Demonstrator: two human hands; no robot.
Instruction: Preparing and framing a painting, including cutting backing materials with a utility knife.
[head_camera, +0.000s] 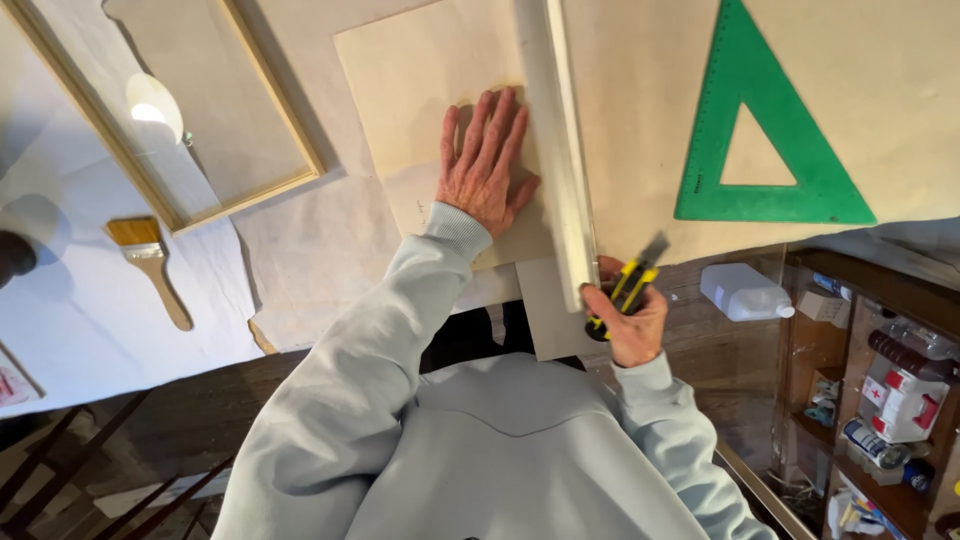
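The left hand (487, 165) lies open and flat on the cream card (430, 90), just beside the straightedge (556, 150), while the right hand (628, 318) grips a yellow knife (630, 285) at the straightedge's near end. A clean cut likely needs firm downward pressure and fingers kept off the edge. The paper-covered desk (300, 250) also carries a green triangle (765, 130), a brush (150, 262) and a wooden frame (200, 110); shelves (880, 400) stand alongside.
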